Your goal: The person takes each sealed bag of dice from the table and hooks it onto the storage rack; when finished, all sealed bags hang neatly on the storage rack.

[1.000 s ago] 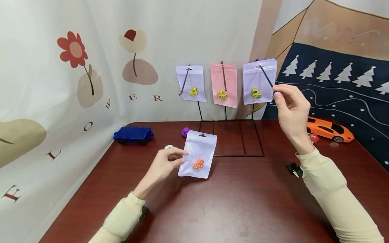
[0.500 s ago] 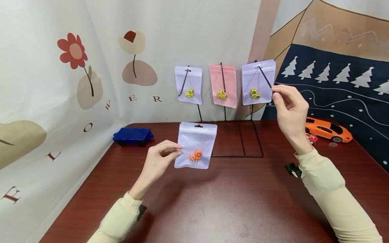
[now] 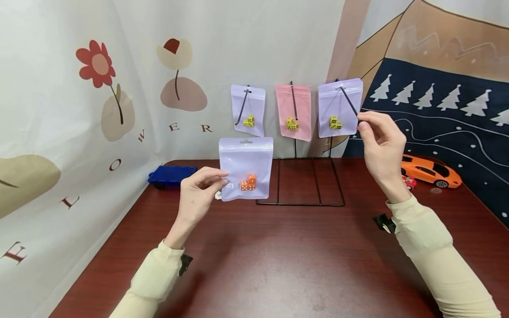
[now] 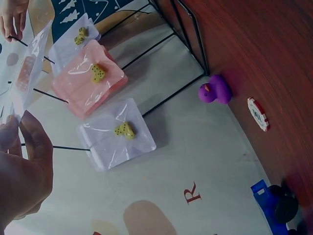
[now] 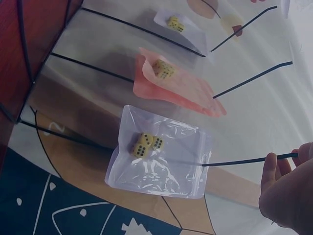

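Observation:
My left hand [image 3: 199, 196] pinches the left edge of a lavender zip bag [image 3: 258, 161] with orange dice [image 3: 248, 183] inside, held upright above the table before the rack. My right hand [image 3: 383, 148] pinches the tip of the rack's right hook [image 3: 350, 101]. A lavender bag [image 3: 324, 106] with yellow dice hangs on that hook. From the middle hook hangs a pink bag [image 3: 284, 106] with yellow dice. On the left hook hangs another lavender bag [image 3: 258, 104], also with yellow dice. The left wrist view shows the held bag [image 4: 35, 56] nearly edge-on.
The black wire rack's base [image 3: 300, 204] lies on the dark red table [image 3: 286, 260]. A blue toy wagon [image 3: 169, 174] stands at the left, an orange toy car [image 3: 431, 170] at the right. A purple duck [image 4: 215, 89] and a white-and-red poker chip [image 4: 257, 114] lie near the rack.
My left hand has raised the bag with orange dice up and slightly left, turning it more upright. My right hand stays on the hook tip.

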